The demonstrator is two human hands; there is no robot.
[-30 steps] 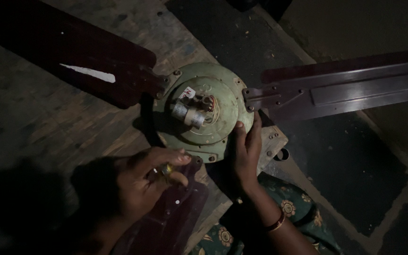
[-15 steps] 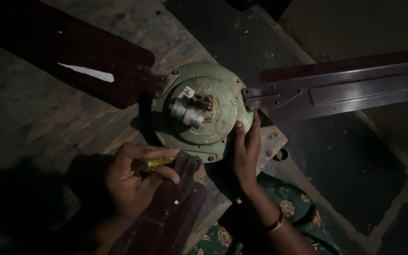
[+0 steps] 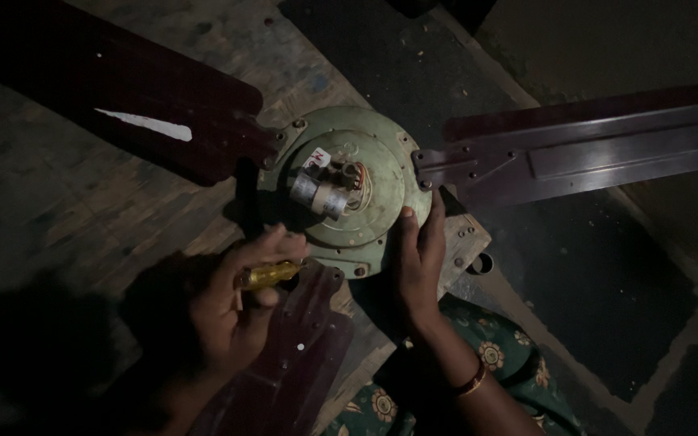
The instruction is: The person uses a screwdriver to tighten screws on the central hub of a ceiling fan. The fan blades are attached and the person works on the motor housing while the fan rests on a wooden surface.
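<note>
Dim room, a worn wooden board [image 3: 98, 202] on a dark floor [image 3: 607, 282]. The green fan motor [image 3: 349, 190] lies at frame centre, three maroon blades [image 3: 575, 153] spreading outward. The left hand [image 3: 236, 303] grips a yellow screwdriver [image 3: 270, 274] at the motor's lower-left rim; the right hand [image 3: 420, 250] presses flat on its lower-right edge, grasping nothing. Seat the tip squarely and keep the motor braced, I'd judge.
</note>
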